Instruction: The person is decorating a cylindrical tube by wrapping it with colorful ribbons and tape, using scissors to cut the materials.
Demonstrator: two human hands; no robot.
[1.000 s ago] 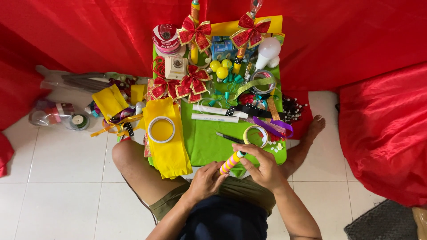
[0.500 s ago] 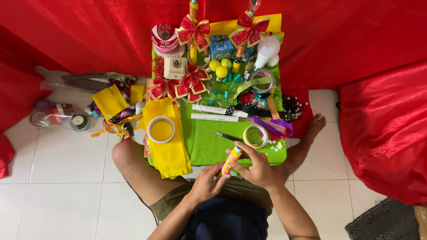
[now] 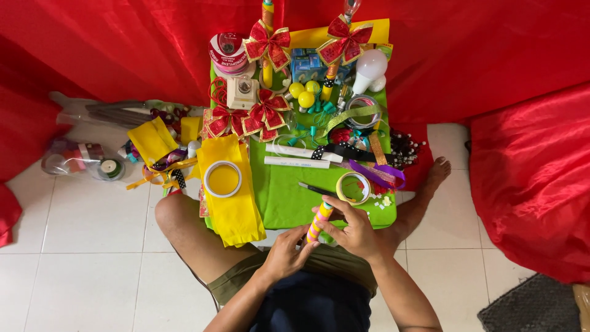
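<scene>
While both hands, right hand [image 3: 353,230] and left hand [image 3: 289,252], grip closed on the striped stick [image 3: 319,221], it could knock the tape roll [image 3: 353,187] just above that grip off the green table [image 3: 283,190].

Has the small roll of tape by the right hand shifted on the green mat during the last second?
No. The small roll of tape lies at the same spot near the green mat front-right corner, beside the purple ribbon.
</scene>
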